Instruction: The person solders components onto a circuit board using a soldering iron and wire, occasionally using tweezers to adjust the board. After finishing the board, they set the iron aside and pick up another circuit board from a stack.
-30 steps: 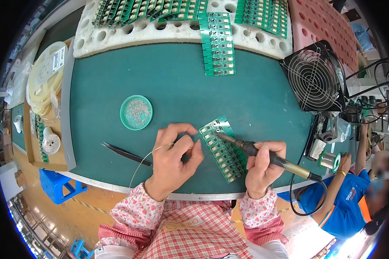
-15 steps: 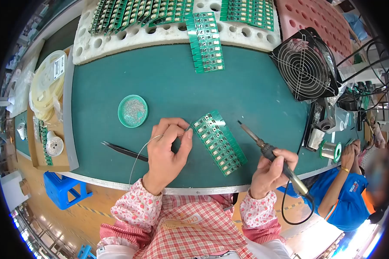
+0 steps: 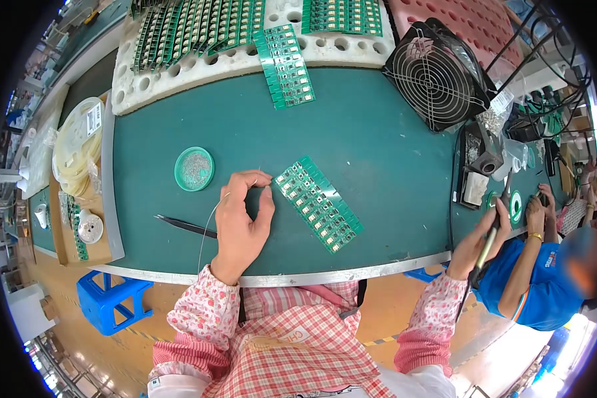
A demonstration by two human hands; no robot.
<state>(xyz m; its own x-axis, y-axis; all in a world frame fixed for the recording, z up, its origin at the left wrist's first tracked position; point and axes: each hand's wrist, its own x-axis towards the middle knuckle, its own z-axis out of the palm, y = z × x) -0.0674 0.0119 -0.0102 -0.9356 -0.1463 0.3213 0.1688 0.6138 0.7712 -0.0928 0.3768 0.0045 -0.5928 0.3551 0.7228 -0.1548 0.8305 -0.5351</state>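
A green circuit board panel (image 3: pixel 318 204) lies at a slant on the green mat, its upper left corner beside the fingers of my left hand (image 3: pixel 242 222). Those fingers pinch a thin solder wire (image 3: pixel 203 242) that curves down toward the table edge. Out at the right, my right hand (image 3: pixel 481 244) grips a soldering iron (image 3: pixel 488 243), its upper part near the solder spool (image 3: pixel 515 207) and the metal holder (image 3: pixel 485 158). Black tweezers (image 3: pixel 182 225) lie left of my left hand, below a round green dish (image 3: pixel 194 169) of small metal bits.
White foam (image 3: pixel 179 81) holds rows of boards at the back, with another panel (image 3: pixel 286 69) leaning off its edge. A black fan (image 3: pixel 438 79) stands at back right. A cardboard tray (image 3: pixel 106 249) is at left. A co-worker in blue (image 3: pixel 530 285) sits at right.
My right hand has carried the soldering iron away from the board, right toward the spool and holder. The whole view has shifted a little; my left hand still pinches the wire.
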